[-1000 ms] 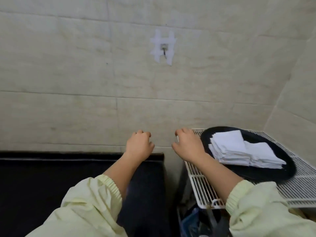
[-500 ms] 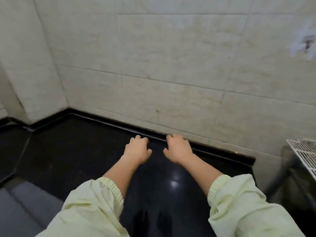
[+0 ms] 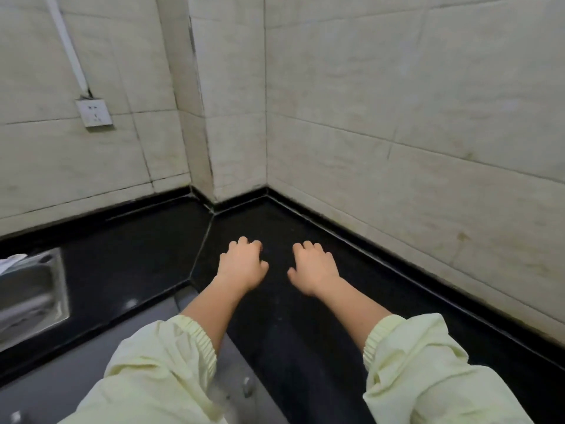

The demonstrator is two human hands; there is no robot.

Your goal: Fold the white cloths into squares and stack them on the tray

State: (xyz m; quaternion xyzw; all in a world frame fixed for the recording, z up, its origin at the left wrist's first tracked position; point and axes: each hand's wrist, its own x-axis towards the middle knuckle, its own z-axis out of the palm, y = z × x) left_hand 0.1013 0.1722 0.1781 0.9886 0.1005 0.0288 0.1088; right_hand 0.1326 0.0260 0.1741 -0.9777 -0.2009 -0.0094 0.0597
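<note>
Hands swung left, now over black countertop (image 3: 137, 240) corner; left hand (image 3: 243, 264), right hand (image 3: 315, 269) palms down, fingers loosely curled, holding nothing. Far left, white cloth (image 3: 10, 261) edge by steel sink (image 3: 30, 296).

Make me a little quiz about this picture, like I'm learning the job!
1. True or false: the left hand is holding a white cloth.
2. Pick one. What is on the wall to the left? A) a socket B) a clock C) a mirror
3. What colour is the counter below the right hand?

Key: 1 false, both hands hold nothing. 2 A. 3 black.
</note>
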